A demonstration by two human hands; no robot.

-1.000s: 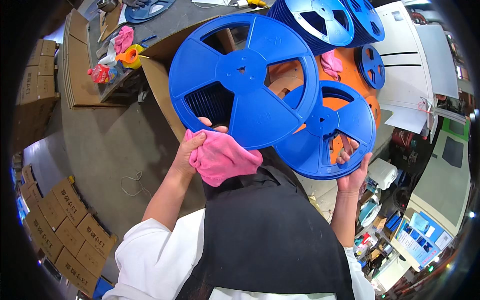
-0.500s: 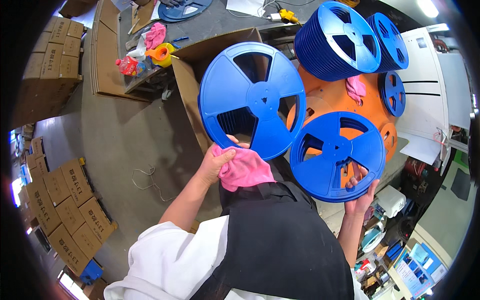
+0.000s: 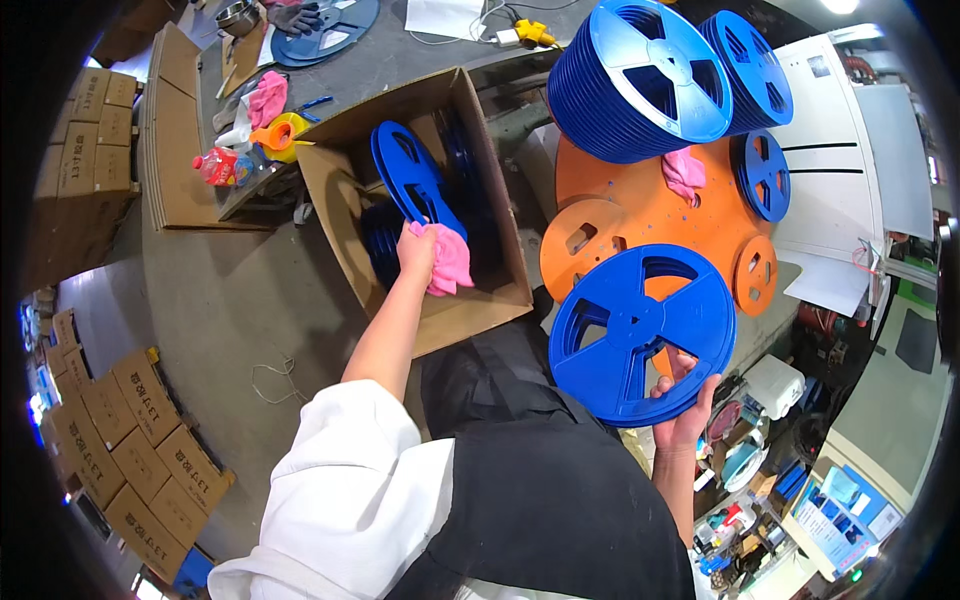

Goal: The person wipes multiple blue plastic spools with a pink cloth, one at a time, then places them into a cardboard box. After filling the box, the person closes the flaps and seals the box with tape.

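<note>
My left hand is closed around the lower end of a blue plastic reel, with a pink cloth bunched in the same grip. That reel leans inside an open cardboard box, where more blue reels stand on edge, partly in shadow. On the other side, my right hand grips a small stack of blue reels at its lower right rim. Some of those fingers show through a cut-out. The stack is tilted toward me, in front of an orange round surface.
Tall piles of blue reels stand at the far right, near another pink cloth. A grey workbench lies beyond the box. A red-labelled bottle sits at the bench corner. Stacked cartons fill the left.
My left hand has carried its reel and the pink cloth away from my body and down into the box. The right hand still holds its stack. The whole view has shifted slightly.
</note>
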